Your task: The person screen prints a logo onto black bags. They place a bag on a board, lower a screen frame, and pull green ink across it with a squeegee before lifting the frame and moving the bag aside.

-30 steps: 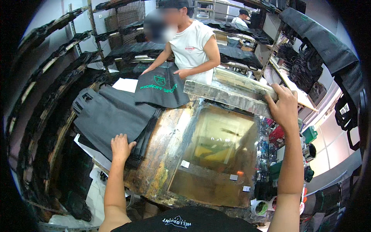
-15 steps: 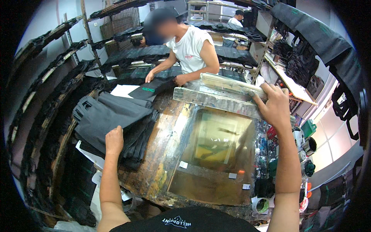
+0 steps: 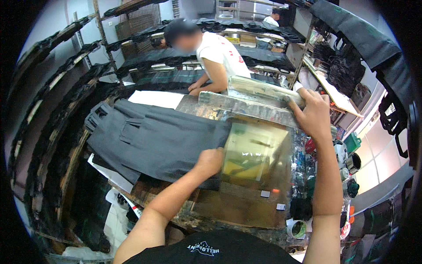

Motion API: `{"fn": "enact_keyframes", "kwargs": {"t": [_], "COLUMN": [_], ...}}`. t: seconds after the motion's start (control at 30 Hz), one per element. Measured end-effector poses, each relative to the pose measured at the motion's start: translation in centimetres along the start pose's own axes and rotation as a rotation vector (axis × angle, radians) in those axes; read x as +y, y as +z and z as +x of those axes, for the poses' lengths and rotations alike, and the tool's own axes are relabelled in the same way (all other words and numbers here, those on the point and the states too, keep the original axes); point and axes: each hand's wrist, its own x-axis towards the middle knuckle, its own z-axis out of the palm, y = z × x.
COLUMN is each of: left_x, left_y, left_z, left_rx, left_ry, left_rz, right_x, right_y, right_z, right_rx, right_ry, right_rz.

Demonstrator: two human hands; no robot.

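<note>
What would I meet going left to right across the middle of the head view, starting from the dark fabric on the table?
Dark fabric, yellowish panel, right hand, green container.

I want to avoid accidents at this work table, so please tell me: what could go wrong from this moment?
The left hand grips only one edge of the dark bag, so it might lie crooked or creased on the brown board. The right hand holds the frame; if that grip slips, the frame could drop, perhaps onto the bag. A co-worker's arm appears close to the frame's left end and might get knocked.
</note>
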Motion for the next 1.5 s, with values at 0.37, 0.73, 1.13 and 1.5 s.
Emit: {"fn": "enact_keyframes", "kwargs": {"t": [0.37,0.73,1.13,1.5], "left_x": [16.2,10.2,10.4,13.0], "left_y": [3.4,8.6,10.4,12.4], "left_z": [11.3,2.5,1.1,0.8], "left_rx": [-0.015,0.063,-0.1,0.027], "left_ry": [0.227,0.343,0.196,0.175], "left_rz": [-0.317,-0.283,0.001,-0.056], "right_x": [-0.1,2.1,1.4,-1.0], "right_y": [-0.4,1.5,-0.2,-1.9], "right_z": [0.1,0.5,2.9,3.0], "right_rx": [0.014,0.105,-0.226,-0.395], "right_ry": [-0.021,-0.071,0.033,0.147], "right_rz": [-0.023,-0.081,-0.038,-0.053]}}
